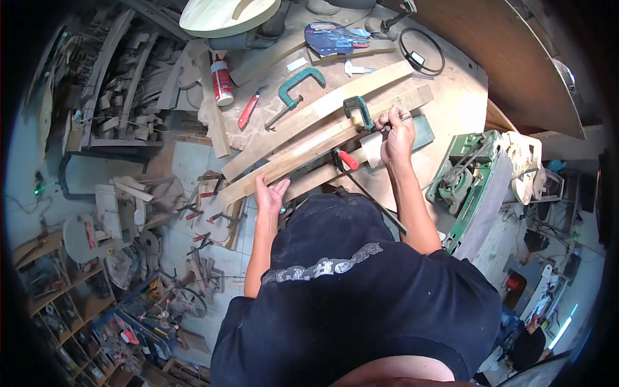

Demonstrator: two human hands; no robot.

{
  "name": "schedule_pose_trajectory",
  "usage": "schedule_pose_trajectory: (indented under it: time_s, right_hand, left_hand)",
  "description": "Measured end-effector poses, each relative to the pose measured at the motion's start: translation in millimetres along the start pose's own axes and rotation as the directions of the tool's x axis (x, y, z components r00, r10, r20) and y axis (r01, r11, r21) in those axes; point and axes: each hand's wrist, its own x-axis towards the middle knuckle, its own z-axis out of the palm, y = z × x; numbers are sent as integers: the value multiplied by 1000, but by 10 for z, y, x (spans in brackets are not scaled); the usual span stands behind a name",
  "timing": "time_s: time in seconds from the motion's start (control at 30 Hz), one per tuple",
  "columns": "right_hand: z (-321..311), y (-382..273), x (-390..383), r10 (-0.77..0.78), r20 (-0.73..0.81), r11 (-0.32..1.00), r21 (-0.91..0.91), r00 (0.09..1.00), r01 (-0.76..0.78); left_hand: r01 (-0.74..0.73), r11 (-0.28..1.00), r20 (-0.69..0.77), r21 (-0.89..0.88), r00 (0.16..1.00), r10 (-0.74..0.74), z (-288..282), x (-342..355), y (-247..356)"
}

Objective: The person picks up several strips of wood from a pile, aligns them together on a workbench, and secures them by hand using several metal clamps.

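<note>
My right hand (398,138) is closed on the screw handle (402,118) of a teal C-clamp (356,111) fastened on a long pale wooden strip (303,149). My left hand (271,192) touches the strip's left end, fingers apart. A second strip (342,95) lies alongside behind it. A red-handled bar clamp (348,159) sits just below the clamped strip, across a shorter board (309,180). A loose teal C-clamp (300,82), a red utility knife (248,109) and a glue bottle (222,80) lie on the workbench (464,90).
A pale guitar-like wooden body (213,14), calipers (358,69) and a cable loop (422,44) are at the back. A green machine (461,180) stands right. Offcut racks (122,84) and wooden cubbies (58,297) line the left. Another person (522,348) is at lower right.
</note>
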Motion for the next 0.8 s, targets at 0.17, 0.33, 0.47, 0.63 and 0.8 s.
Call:
schedule_pose_trajectory:
  time_s: [0.17, 0.33, 0.47, 0.63, 0.8]
  right_hand:
    - [-103, 68, 118, -70, 69, 997, -30, 995, 72]
    - [-74, 32, 98, -55, 30, 997, -61, 998, 57]
    - [-95, -30, 122, 18, 164, 981, -192, 986, 14]
    - [-107, -180, 239, 148, 354, 951, -307, 924, -35]
    - [-23, -389, 430, 404, 597, 840, -543, 693, -22]
  left_hand:
    - [0, 1000, -18, 24, 1000, 0, -14, 67, 6]
    - [-24, 999, -28, 24, 999, 24, -52, 74, -41]
    - [-2, 1000, 0, 1, 1000, 2, -86, 75, -30]
    - [-2, 1000, -28, -18, 1000, 1, -75, 77, -32]
    - [-3, 999, -83, -38, 997, 0, 17, 43, -15]
